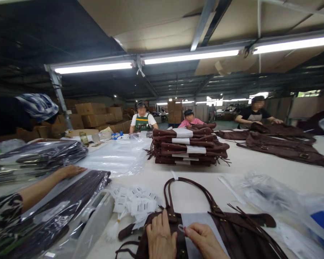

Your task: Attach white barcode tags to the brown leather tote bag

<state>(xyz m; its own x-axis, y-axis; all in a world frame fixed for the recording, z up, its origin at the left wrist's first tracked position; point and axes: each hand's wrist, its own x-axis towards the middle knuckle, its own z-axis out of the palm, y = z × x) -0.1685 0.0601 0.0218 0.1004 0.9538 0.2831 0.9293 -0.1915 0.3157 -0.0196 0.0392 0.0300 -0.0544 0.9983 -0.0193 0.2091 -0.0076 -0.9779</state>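
From my end I see the brown bag (234,230) lying at the near centre, its handles toward the far side; my left hand (162,235) rests flat on it, fingers extended; my right hand (205,241), over the pale strip (197,218), has thumb and forefinger together at a small pale loop (180,227), though I cannot tell whether they pinch it. White tags (142,207) lie just left; stacked brown bags (167,149) sit farther off.

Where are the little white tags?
The white tags lie heaped on the table in the head view, left of the bag handles, just beyond the left hand.
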